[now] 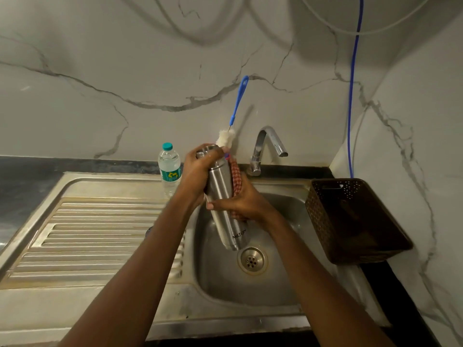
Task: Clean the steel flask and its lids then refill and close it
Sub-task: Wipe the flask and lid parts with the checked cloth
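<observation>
I hold the steel flask (225, 209) tilted over the sink basin (275, 279), its base down near the drain (251, 260). My left hand (198, 169) grips the flask's top end around the lid. My right hand (240, 204) wraps the flask's middle and presses a red checked cloth (236, 181) against its side. Behind the flask's top, a bottle brush with a white head (226, 139) and blue handle (239, 98) leans against the wall.
A plastic water bottle (169, 169) with a teal cap stands on the sink's back edge, left of my hands. The chrome tap (265, 149) is behind the basin. A brown perforated basket (350, 219) sits on the right counter. The ribbed drainboard (100, 236) lies left.
</observation>
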